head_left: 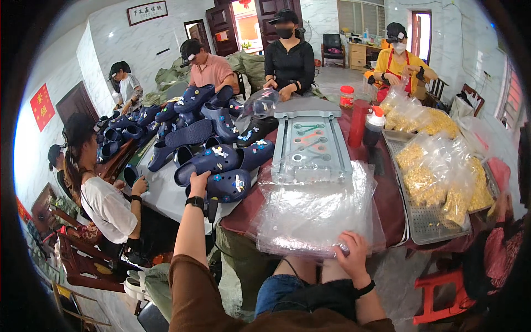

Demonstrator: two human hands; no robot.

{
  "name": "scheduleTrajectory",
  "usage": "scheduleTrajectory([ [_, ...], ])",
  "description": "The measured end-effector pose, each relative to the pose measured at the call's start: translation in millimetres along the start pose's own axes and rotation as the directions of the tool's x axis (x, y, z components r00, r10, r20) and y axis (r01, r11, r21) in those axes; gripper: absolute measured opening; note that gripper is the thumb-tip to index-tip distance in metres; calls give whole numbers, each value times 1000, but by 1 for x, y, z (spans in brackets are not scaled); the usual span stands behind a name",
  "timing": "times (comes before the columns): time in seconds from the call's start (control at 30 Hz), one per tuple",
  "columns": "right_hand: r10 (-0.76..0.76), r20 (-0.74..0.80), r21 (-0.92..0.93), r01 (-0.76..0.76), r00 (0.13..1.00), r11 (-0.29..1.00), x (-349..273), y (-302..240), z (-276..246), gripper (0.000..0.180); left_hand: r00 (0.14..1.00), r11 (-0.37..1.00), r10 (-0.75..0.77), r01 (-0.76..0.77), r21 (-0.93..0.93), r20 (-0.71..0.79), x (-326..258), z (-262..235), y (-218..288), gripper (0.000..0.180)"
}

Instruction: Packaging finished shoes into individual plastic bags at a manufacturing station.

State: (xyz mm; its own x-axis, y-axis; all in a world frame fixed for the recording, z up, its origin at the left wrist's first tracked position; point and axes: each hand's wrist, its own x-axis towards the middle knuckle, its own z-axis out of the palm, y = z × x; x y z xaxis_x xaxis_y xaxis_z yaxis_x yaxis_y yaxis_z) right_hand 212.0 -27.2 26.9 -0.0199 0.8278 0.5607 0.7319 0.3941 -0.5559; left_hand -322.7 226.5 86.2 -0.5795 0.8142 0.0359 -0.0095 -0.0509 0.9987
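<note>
My left hand reaches out and is closed on the heel end of a navy clog with white charms. A second navy clog, with a white and blue charm, lies just beside those fingers. My right hand is closed on the near edge of a stack of clear plastic bags, its fingers curled over the corner. These bags lie flat at the table's front and overlap the near end of a grey plastic board. A large heap of navy clogs spreads behind my left hand.
A red bottle and a dark bottle with a red cap stand right of the board. Farther right, a metal tray carries bags of yellow pieces. Several people work around the tables. A red stool stands at lower right.
</note>
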Motion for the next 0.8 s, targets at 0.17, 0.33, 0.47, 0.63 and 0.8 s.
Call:
scheduleTrajectory([
  [0.17,-16,-4,2,16,1000,1000,2,-3,-1,38,999,993,0,5,-114,43,-25,-20,22,20],
  [0.33,25,14,4,-25,1000,1000,4,-2,-5,36,982,964,-92,129,-234,163,-111,11,99,12],
  [0.47,-4,23,-2,4,1000,1000,4,-5,-9,38,956,871,32,115,-478,290,-186,29,136,16],
  [0.63,-43,70,-36,45,997,998,7,-2,-17,39,897,797,61,221,-562,438,-266,61,148,2],
  [0.8,-132,-83,151,144,988,978,23,-38,-39,52,709,620,2,552,-557,705,-326,89,158,5],
])
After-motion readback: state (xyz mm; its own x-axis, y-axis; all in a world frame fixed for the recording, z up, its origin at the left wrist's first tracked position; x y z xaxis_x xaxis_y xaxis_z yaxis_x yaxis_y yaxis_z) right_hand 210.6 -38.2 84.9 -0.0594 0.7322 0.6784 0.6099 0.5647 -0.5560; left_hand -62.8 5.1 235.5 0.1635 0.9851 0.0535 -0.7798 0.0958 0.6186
